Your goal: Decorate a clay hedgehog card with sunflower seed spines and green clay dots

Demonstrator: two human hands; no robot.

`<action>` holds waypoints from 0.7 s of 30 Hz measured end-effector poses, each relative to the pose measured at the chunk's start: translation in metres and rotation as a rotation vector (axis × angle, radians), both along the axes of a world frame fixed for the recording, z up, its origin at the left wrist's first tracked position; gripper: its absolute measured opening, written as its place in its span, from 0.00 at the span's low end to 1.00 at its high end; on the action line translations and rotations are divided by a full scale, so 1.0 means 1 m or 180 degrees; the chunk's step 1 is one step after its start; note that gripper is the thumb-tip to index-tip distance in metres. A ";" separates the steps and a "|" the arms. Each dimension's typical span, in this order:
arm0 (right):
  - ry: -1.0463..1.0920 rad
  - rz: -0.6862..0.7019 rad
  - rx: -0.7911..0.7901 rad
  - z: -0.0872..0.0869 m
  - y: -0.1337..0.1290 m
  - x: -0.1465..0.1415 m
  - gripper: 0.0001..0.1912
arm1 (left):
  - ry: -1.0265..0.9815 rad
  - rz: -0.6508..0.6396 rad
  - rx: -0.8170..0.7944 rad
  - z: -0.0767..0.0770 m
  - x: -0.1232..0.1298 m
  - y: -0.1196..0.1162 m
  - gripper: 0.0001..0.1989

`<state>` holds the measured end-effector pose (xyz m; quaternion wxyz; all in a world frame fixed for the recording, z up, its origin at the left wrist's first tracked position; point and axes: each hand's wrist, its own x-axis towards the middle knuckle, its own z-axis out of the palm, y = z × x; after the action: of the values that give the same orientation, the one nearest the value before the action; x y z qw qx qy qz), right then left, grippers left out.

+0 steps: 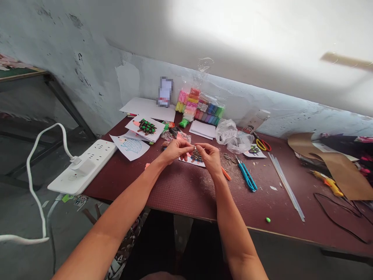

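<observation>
Pale sliver [194,147] pinched between left hand [175,151] and right hand [210,155]

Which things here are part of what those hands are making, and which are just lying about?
Part of the work:
left hand
right hand
small pale piece they pinch
hedgehog picture beneath them
loose seed-like pieces

Just lying about:
power strip
red and yellow scissors
brown cardboard
</observation>
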<state>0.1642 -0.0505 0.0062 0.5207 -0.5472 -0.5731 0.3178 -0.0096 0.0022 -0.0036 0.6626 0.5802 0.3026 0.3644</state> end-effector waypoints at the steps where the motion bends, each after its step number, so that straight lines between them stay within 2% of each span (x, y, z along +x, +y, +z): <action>1: 0.0117 0.0064 -0.0084 0.001 0.000 0.000 0.21 | 0.0017 -0.0033 0.0009 0.000 0.000 -0.001 0.22; 8: 0.0395 0.0090 -0.0228 0.007 -0.003 -0.002 0.22 | 0.0046 -0.0389 0.0038 0.005 -0.004 -0.003 0.22; 15: 0.0297 0.0208 -0.0327 0.007 -0.003 -0.001 0.25 | 0.0064 -0.0221 0.0063 0.002 -0.003 -0.001 0.20; 21: 0.0248 0.0303 -0.0319 0.005 -0.005 0.002 0.25 | 0.0143 -0.0231 0.0215 0.000 -0.002 0.000 0.18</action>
<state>0.1662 -0.0551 0.0115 0.4990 -0.5319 -0.5611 0.3915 -0.0115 0.0020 -0.0033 0.6485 0.6208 0.2837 0.3370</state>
